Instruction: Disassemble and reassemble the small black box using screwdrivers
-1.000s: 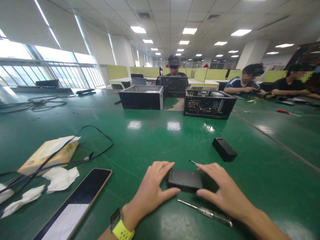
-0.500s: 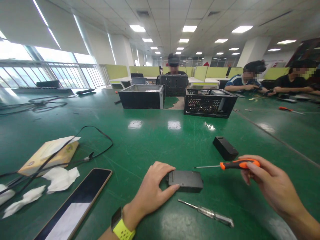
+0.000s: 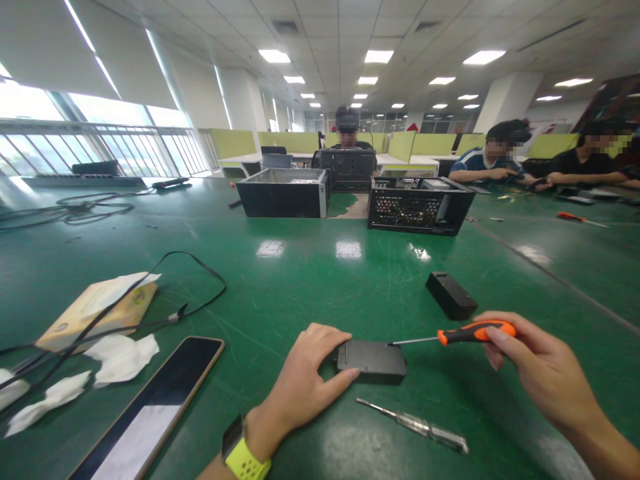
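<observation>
Where the two hands meet the work, the deciding relation is between a flat, dark grey rectangular case [image 3: 373, 363] and the tip of a slim steel screwdriver with an orange-and-black handle [image 3: 465, 333]. The case lies flat on the glossy green worktop [image 3: 300, 287], toward the near edge, which is out of frame; its long axis runs left to right. The left hand [image 3: 313, 377] is the nearer of the two: part open and curved about the left end of the case, with the fingers at the far left corner and the thumb against the near side of that end. The right hand [image 3: 540, 370] is closed on the screwdriver handle, well apart from the case and to its right. From there the shaft points left, at a low slant rather than upright, roughly along the long axis of the case. Its tip appears to meet the far edge of the top face, close to the far right corner; whether it is seated in anything cannot be told. A silver metal screwdriver [image 3: 413, 425] lies between the case and the near edge, untouched. A black oblong block [image 3: 451, 296] stands beyond the right hand, apart from it.
</observation>
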Demonstrator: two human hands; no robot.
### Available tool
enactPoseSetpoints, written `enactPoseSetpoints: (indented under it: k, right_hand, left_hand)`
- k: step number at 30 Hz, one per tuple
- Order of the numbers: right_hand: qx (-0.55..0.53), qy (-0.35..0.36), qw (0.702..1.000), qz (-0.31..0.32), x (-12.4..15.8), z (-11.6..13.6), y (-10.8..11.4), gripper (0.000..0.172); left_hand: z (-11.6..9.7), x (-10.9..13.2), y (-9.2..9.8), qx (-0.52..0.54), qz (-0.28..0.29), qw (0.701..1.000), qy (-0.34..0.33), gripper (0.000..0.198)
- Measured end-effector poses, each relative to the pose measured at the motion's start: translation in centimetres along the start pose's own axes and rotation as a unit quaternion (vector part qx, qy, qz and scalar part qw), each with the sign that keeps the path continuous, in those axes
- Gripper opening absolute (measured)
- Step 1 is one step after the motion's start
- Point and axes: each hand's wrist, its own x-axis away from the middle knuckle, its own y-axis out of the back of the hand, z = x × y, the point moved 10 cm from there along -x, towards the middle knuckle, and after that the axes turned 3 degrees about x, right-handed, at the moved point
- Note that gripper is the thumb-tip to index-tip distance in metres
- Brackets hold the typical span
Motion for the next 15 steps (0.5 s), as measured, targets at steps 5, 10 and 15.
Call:
enactPoseSetpoints:
  k: [5,10,15]
  right_hand:
    - [0.087,0.058,0.994,-0.01,-0.6,3.6,0.4,0.028]
    - [0.2,0.175,0.961,0.076,-2.8,11.1,-1.8,0.026]
    - [0.283,0.218,0.933,0.04,-3.9,16.0,-3.5,0.055]
  left_hand:
    - [-0.3,0.0,0.0,-0.005,0.003,1.0,0.0,0.036]
    - [-0.2,0.0,0.0,-0.003,0.003,1.0,0.002,0.037]
    - [0.1,0.0,-0.1,-0.003,0.005,1.0,0.01,0.037]
